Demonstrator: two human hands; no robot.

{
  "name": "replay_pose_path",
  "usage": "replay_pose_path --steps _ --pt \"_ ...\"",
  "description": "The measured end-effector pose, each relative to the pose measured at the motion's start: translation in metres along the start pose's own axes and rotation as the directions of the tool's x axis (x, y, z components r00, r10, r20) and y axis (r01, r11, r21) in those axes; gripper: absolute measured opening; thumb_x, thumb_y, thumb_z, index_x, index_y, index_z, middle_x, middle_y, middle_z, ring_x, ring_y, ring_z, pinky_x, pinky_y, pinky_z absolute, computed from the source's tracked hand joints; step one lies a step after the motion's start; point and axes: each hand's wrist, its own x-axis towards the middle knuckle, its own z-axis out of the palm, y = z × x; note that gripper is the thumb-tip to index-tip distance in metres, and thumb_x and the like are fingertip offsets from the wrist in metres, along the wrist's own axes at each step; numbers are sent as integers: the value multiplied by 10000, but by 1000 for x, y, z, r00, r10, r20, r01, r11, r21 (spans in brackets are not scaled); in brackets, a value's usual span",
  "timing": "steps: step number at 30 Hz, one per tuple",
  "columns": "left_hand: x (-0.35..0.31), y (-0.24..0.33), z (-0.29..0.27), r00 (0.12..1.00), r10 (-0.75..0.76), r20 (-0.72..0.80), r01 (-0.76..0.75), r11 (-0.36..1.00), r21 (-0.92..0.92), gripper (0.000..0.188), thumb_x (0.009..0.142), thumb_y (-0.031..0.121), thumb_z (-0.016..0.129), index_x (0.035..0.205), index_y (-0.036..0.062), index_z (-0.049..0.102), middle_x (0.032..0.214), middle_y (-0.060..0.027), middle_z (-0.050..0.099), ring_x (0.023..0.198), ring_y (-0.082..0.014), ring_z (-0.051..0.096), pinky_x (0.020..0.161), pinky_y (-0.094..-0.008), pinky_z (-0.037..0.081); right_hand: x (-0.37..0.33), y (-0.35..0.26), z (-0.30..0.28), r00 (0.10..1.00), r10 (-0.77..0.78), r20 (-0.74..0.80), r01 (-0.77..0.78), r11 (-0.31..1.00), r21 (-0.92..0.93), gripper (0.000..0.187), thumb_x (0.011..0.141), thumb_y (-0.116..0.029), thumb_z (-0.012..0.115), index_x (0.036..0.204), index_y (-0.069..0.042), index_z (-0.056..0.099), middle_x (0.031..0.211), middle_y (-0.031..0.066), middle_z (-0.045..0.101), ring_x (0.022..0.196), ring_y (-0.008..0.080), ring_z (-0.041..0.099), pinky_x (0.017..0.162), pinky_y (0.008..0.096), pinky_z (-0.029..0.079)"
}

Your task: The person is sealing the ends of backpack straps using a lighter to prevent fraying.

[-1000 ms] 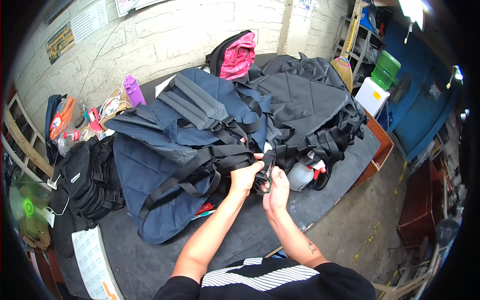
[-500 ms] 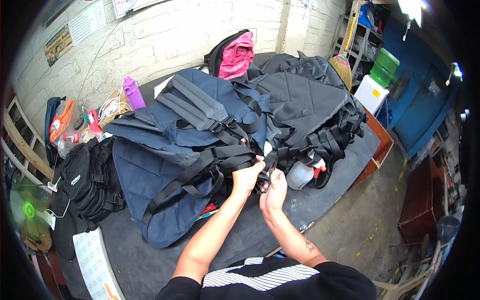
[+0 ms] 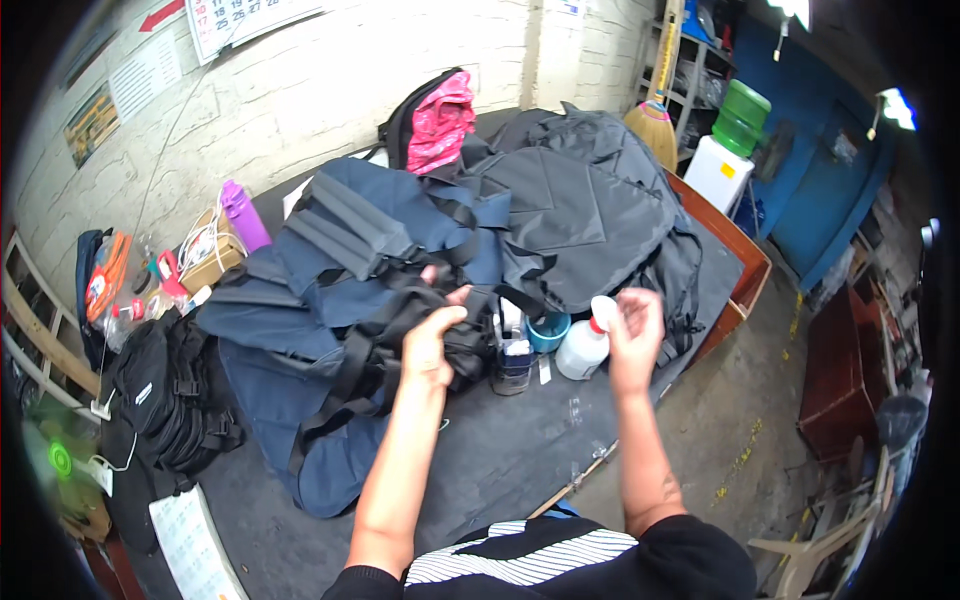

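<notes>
My left hand is closed around bunched black straps, its thumb and a fingertip showing above them. The straps lie over a navy blue backpack with grey padded shoulder straps. My right hand has curled fingers beside the white and red head of a white spray bottle. Whether it grips that head or something else is hidden. Left of the bottle stand a teal cup and a small clear container. A dark grey backpack lies behind them.
A black bag, a purple bottle and a cardboard box with white cable sit on the left. A pink and black bag leans at the wall. White printed sheets lie near the front left of the dark table.
My right hand has left the straps and moved right to the spray bottle; the dark tool with loop handles it held no longer shows. My left hand keeps the straps, now farther left.
</notes>
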Motion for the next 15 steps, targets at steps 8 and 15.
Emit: replay_pose_path --steps 8,15 --pt "5 53 -26 973 122 197 -34 917 -397 290 714 100 570 973 -20 520 814 -95 551 755 -188 514 722 -325 440 161 69 -87 747 661 -69 -588 609 -532 437 662 -238 753 890 -13 456 768 48 496 716 130 481 658 267 422" --pt "-23 50 -59 968 178 176 -131 959 -250 257 720 101 560 929 -48 540 821 -84 550 761 -161 500 745 -300 408 264 111 -33 930 -294 222 365 660 -657 222 709 40 454 894 -58 526 861 184 600 880 372 570 760 398 442"
